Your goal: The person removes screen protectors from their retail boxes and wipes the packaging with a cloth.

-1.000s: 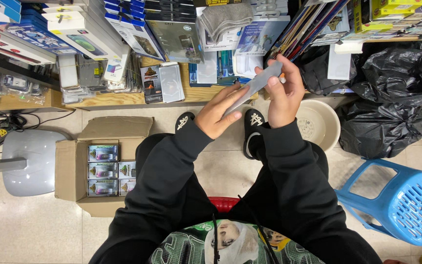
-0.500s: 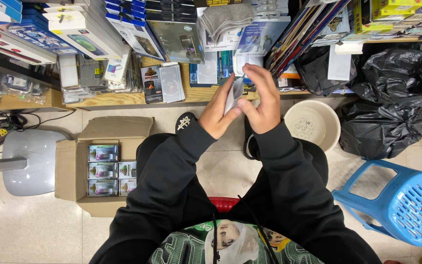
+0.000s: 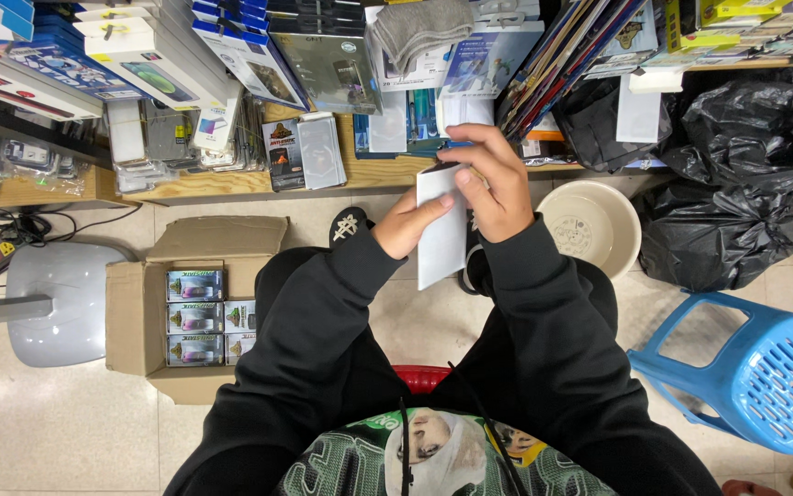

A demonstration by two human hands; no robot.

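Flat white package (image 3: 441, 241) held between both hands, above the knees.

Left hand (image 3: 407, 225) closed on its left edge, thumb on the front — right hand (image 3: 498, 184) gripping the top right part, fingers curled over the upper edge. Package upright, lower end hanging free between the black sleeves. Near the right hand — a beige bowl (image 3: 593, 230) on the floor; on the left, an open cardboard box (image 3: 139, 303) with small packs.
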